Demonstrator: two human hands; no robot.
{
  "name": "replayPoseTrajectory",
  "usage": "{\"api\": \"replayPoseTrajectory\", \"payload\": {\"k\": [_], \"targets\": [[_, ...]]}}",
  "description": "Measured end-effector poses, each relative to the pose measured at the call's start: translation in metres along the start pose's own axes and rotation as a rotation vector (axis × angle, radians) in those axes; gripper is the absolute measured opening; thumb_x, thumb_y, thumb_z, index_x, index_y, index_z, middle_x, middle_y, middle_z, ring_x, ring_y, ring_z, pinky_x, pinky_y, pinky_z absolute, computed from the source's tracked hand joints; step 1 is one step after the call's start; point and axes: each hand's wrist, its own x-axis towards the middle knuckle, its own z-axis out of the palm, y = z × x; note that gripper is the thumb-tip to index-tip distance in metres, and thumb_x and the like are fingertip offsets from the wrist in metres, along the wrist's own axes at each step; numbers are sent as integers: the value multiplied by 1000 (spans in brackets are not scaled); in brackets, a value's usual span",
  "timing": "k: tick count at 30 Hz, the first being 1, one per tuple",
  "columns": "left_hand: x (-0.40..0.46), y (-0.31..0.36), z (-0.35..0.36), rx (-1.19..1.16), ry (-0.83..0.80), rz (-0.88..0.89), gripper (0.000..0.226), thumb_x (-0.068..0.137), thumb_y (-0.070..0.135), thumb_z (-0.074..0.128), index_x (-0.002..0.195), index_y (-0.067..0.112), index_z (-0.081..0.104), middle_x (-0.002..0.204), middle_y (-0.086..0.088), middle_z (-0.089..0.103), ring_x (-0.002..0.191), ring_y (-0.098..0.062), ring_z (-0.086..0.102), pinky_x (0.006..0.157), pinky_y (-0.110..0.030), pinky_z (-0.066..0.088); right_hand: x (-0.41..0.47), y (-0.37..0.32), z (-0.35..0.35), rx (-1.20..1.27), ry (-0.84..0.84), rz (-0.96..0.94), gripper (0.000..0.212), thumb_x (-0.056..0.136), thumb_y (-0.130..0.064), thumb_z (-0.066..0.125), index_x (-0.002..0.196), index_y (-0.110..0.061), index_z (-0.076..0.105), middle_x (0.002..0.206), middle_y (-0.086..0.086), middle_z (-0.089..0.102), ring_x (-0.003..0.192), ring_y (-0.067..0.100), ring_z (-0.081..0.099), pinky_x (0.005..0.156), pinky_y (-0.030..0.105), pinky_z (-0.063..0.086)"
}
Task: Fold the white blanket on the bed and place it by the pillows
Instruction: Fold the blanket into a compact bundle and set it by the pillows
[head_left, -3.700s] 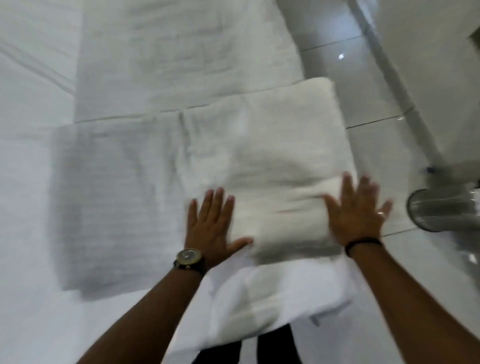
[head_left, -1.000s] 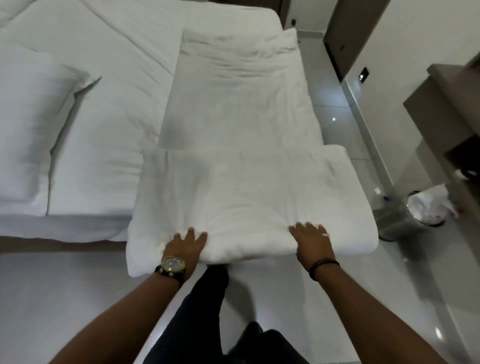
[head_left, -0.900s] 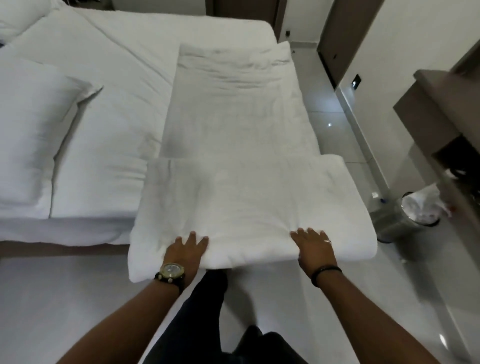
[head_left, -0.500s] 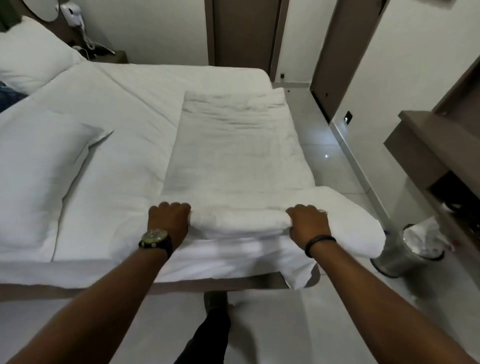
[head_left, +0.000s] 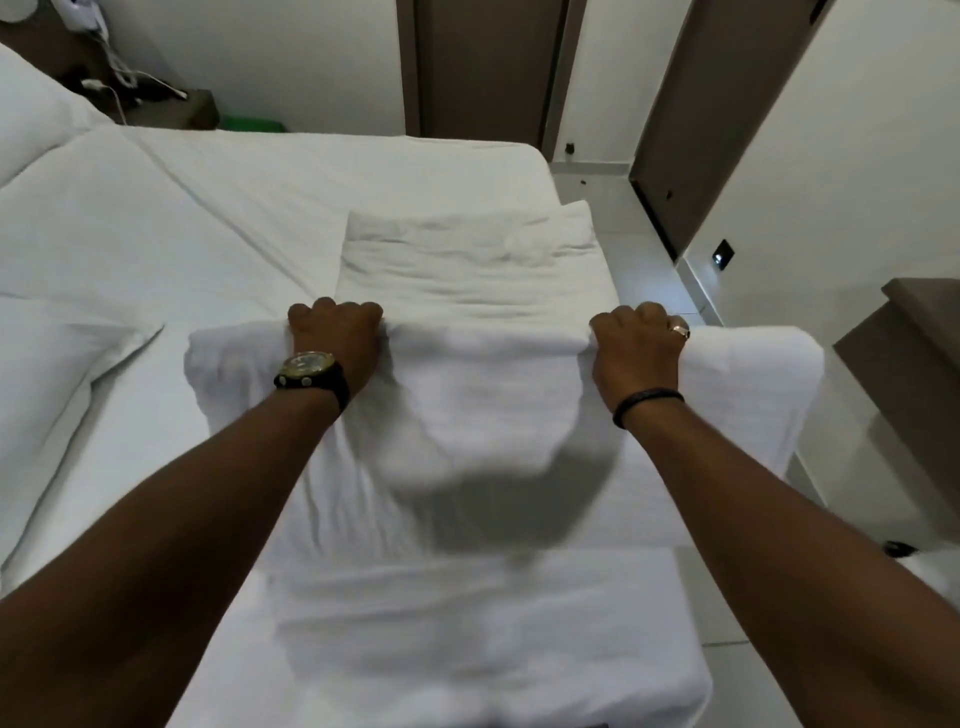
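Note:
The white blanket lies as a long folded strip along the right side of the bed. Its near part is lifted and carried over the far part, with the leading fold raised between my hands. My left hand, with a watch on the wrist, is shut on the fold's left end. My right hand, wearing a ring and a black wristband, is shut on the fold further right. One pillow lies at the left and another pillow at the far left corner.
The bed's right edge borders a tiled floor. A brown desk stands at the right. Dark door panels line the far wall. A bedside table with white cables sits at the far left.
My hands have taken hold of the blanket's near edge and carried it up and away from me over the far part. The camera has moved closer over the bed.

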Motion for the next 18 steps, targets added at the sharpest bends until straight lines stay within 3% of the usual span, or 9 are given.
{"api": "replayPoseTrajectory", "payload": {"k": [4, 8, 11, 12, 14, 16, 18], "targets": [[49, -5, 38, 29, -39, -61, 15, 88, 17, 47, 97, 21, 58, 104, -11, 67, 105, -37, 54, 87, -44, 33, 45, -2, 44, 118, -5, -66, 27, 66, 6, 60, 84, -11, 70, 83, 10, 65, 100, 36, 53, 92, 48, 31], [75, -9, 83, 32, -81, -46, 17, 82, 11, 50, 96, 18, 57, 98, -11, 67, 98, -38, 55, 77, -40, 32, 64, -8, 94, 135, -70, -95, 29, 72, 4, 56, 92, -13, 69, 90, 9, 65, 104, 35, 51, 98, 48, 25], [99, -8, 112, -55, 13, -16, 27, 79, 11, 51, 104, 13, 61, 103, -17, 67, 99, -42, 56, 79, -44, 41, 90, -3, 133, 131, -123, -85, 25, 75, -8, 54, 93, -16, 70, 93, 8, 64, 103, 34, 52, 92, 44, 31], [103, -7, 123, -91, 68, -25, 36, 78, 14, 52, 113, 12, 62, 113, -20, 65, 105, -45, 54, 83, -48, 44, 98, 0, 143, 152, -120, -57, 27, 75, -16, 51, 94, -17, 70, 96, 9, 64, 105, 35, 53, 90, 44, 35], [103, 0, 148, -158, 119, -77, 54, 85, 29, 53, 136, 14, 52, 141, -20, 51, 127, -48, 43, 96, -54, 38, 98, 0, 174, 272, -131, 13, 43, 81, -29, 42, 116, -17, 65, 119, 12, 59, 126, 36, 45, 99, 51, 35], [85, 23, 178, -153, -24, -43, 70, 89, 57, 47, 148, 18, 39, 157, -17, 31, 142, -47, 25, 108, -54, 29, 73, -12, 208, 342, -233, 18, 57, 90, -43, 31, 138, -18, 50, 146, 14, 44, 143, 34, 25, 111, 57, 20], [49, 53, 207, -169, -189, 69, 85, 84, 75, 31, 152, 24, 31, 162, -12, 16, 148, -40, 11, 116, -53, 19, 37, -25, 234, 333, -343, -72, 66, 91, -54, 24, 143, -19, 45, 154, 14, 33, 146, 34, 20, 112, 62, 14]]}}
